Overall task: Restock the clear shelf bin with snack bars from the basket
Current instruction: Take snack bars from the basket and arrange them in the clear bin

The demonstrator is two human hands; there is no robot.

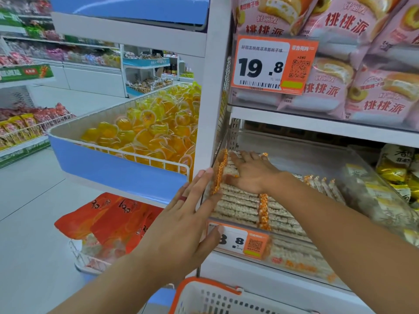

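Clear plastic forms the bin (353, 177) on the middle shelf, and it is packed with snack bars (240, 206) in see-through wrappers with orange checked ends, lying in rows across its floor. The right hand (251, 175) reaches into the bin from the right, palm down and fingers straight, pressing flat on the bars at the back left corner. The left hand (181, 225) is outside the bin at its left front corner, fingers straight and together, their tips touching one bar (218, 175) that stands on edge against the bin's left wall; the thumb lies across the orange price tag (247, 242) on the bin's front. Neither hand's grip is closed round anything: both are flat and apart. A red ring (183, 198) sits on one left finger. The basket (217, 298), white with an orange rim, is at the bottom edge just below the arms; what it holds cannot be seen. Above the bin, pink cake packs (353, 64) fill the upper shelf behind a price tag (272, 64) reading 19.8. To the right of the bin lie yellow and white packets (394, 175). To the left, a blue-fronted wire tray (118, 164) holds yellow jelly cups (154, 134), and orange packets (108, 220) lie in a lower rack.
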